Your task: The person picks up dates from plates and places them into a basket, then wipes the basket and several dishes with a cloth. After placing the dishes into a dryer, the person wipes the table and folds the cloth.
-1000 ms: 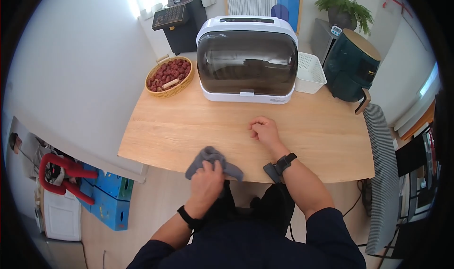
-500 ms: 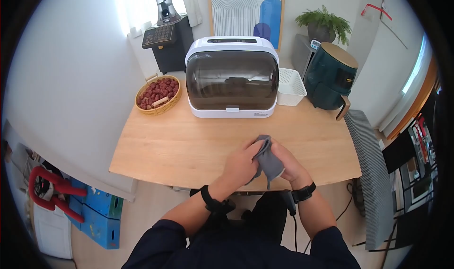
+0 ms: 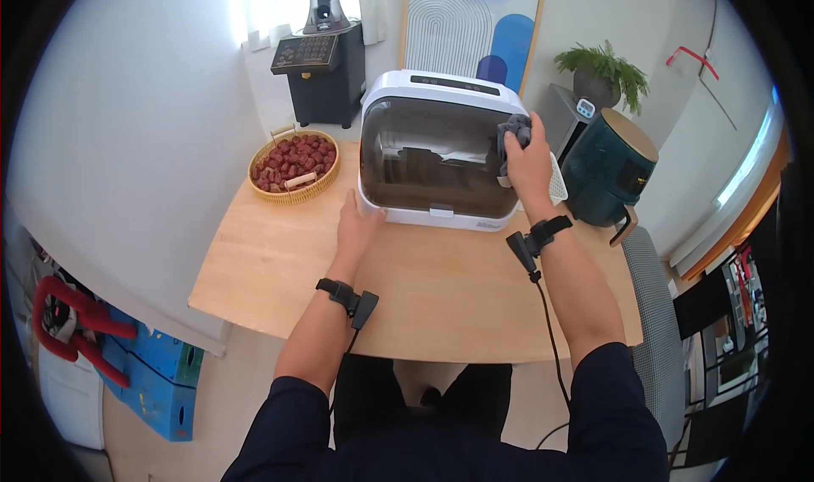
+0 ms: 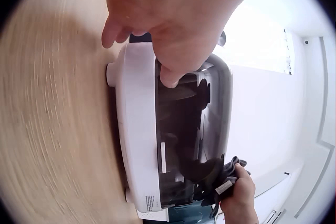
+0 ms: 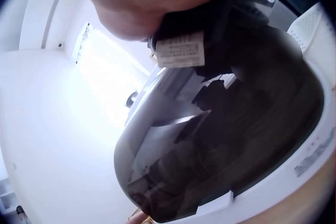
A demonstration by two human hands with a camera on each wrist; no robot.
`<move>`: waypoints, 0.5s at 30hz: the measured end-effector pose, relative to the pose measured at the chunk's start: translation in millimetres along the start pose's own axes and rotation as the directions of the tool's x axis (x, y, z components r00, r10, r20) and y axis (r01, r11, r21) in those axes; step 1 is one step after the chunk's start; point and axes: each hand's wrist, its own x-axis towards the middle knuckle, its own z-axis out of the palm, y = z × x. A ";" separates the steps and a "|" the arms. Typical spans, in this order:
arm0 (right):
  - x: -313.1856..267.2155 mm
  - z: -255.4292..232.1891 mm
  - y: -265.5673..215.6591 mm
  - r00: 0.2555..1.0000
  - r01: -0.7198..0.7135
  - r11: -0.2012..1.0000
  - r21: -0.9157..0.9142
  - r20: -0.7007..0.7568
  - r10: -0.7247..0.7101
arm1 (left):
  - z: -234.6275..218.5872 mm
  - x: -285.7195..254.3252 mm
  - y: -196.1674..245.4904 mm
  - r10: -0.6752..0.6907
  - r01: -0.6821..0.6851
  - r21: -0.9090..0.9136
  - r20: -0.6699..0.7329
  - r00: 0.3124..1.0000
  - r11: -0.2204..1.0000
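My right hand (image 3: 529,164) holds a bunched grey cloth (image 3: 511,134) against the upper right part of the smoked clear cover (image 3: 432,156) on a white countertop appliance (image 3: 386,82). A pale label (image 5: 181,50) sticks out from the cloth in the right wrist view. My left hand (image 3: 358,228) rests at the lower left corner of the appliance. In the left wrist view its fingers (image 4: 111,30) stretch along the appliance's side, and its thumb (image 4: 169,78) lies over the dark cover. The cover is down, with a small white tab (image 3: 440,211) at its lower edge.
Left of the appliance stands a wicker basket (image 3: 264,195) of dark red fruit on the wooden table (image 3: 280,266). To the right are a white perforated bin (image 3: 557,183) and a dark green air fryer (image 3: 606,172). A black machine (image 3: 326,88) stands behind the basket.
Both hands first worked the cloth near the table's front edge. The right hand has carried it up to the cover, while the left has let go and moved to the appliance's lower left corner.
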 end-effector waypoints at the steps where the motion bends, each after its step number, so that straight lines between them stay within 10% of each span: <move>1: -2.0 15.4 -4.7 0.992 0.128 0.988 -0.092 0.000 -0.128 | 2.8 4.9 -3.6 0.000 0.000 -0.011 -0.007 1.000 1.000; 6: -33.5 94.4 -59.1 0.841 0.529 0.847 0.044 0.101 -0.531 | 8.5 -4.0 -4.0 0.087 -0.085 -0.075 0.020 0.996 0.993; 15: 29.0 158.4 -124.1 0.517 0.829 0.536 0.160 0.145 -0.844 | 1.4 -2.9 -0.3 0.163 -0.166 0.054 0.063 0.985 0.985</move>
